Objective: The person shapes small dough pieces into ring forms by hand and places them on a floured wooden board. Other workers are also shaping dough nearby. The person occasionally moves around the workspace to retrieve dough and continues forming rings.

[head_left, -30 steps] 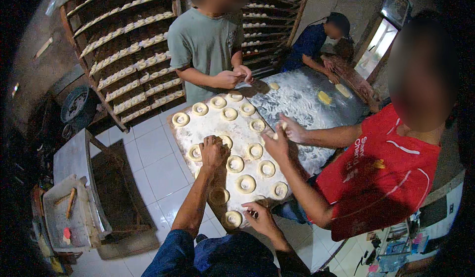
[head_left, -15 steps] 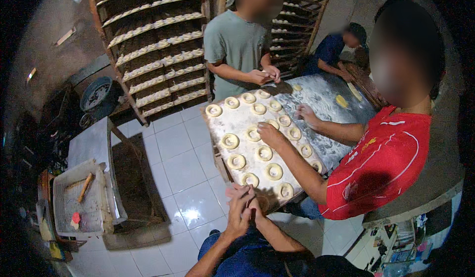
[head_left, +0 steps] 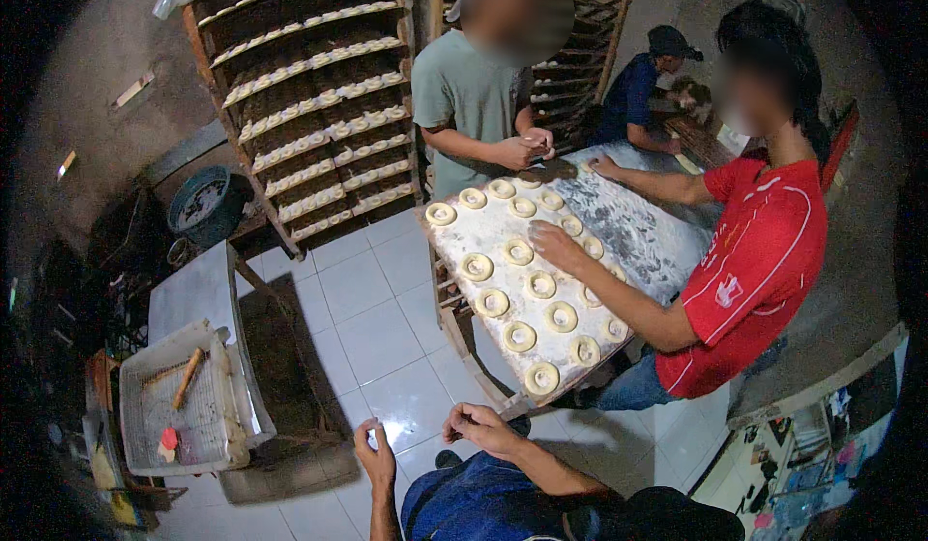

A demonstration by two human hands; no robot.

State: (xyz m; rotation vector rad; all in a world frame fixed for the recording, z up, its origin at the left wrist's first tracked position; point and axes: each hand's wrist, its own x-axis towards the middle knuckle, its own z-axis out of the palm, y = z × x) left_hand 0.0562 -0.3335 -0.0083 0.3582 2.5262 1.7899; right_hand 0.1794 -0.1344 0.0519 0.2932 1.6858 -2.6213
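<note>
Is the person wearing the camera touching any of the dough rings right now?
No. Both the left hand and right hand hang over the floor, short of the tray.

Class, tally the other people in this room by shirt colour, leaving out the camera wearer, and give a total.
Grey-green shirt: 1
Red shirt: 1
Dark blue shirt: 1
Total: 3

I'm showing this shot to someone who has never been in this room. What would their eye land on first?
Most likely the floured board at centre, covered in rows of dough rings, with a person in a red shirt leaning over it from the right. Behind stands a tall wooden rack full of more rings. At the bottom edge, the left hand and right hand hang empty above the tiled floor.
</note>
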